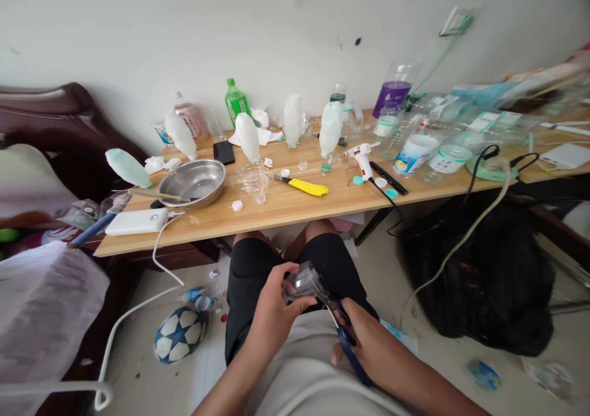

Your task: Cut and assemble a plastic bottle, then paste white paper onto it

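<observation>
Above my lap, my left hand (276, 299) grips a clear plastic bottle piece (305, 279), fingers and thumb wrapped round its side. My right hand (362, 336) is closed on the dark blue handles of a pair of scissors (345, 339). Their blades reach up to the bottle piece's right edge; I cannot tell whether they are between its walls. On the table beyond lie a yellow utility knife (308, 187), a white glue gun (362, 160) and a cut clear bottle top (255, 182). Several white, bulb-shaped pieces, one of them (249, 136) near the middle, stand on the table.
A metal bowl (198, 182) and a white power bank (137, 220) are at the table's left. Clear bottles (449, 158) crowd the right side. A white cable (157, 253) hangs off the front edge. On the floor are a ball (179, 335) and a black bag (479, 274).
</observation>
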Demonstrator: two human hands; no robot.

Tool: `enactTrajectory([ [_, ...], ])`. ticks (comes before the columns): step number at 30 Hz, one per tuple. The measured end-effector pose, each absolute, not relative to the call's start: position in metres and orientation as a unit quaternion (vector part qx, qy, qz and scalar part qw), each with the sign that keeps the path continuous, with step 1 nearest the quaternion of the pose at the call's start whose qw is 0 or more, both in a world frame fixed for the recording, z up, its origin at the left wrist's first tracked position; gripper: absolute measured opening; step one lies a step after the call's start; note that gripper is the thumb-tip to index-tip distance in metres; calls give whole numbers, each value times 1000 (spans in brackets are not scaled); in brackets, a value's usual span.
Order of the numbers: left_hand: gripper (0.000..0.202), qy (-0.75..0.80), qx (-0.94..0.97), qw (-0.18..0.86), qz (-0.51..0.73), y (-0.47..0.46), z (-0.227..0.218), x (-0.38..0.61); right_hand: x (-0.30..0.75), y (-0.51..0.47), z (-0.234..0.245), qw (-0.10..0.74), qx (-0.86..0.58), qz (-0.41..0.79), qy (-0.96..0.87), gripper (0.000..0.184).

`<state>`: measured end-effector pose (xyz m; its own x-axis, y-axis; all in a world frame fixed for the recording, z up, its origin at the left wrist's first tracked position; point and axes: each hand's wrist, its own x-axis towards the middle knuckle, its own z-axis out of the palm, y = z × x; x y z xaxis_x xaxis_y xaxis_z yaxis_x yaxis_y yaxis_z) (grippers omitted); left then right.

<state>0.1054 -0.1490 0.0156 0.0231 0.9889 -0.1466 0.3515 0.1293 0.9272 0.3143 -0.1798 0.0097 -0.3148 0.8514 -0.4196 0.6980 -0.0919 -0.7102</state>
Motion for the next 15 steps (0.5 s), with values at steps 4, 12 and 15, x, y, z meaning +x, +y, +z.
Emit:
enactTrajectory([
  [4,55,603,542,459,364,-153,13,112,319,-177,12,63,-593,439,-672,31],
  [12,63,496,459,626,389,-146,10,96,323,-173,11,64,-582,447,-676,21],
  [15,67,528,481,586,383,-145,9,95,321,-177,16,67,-566,471,-673,19],
])
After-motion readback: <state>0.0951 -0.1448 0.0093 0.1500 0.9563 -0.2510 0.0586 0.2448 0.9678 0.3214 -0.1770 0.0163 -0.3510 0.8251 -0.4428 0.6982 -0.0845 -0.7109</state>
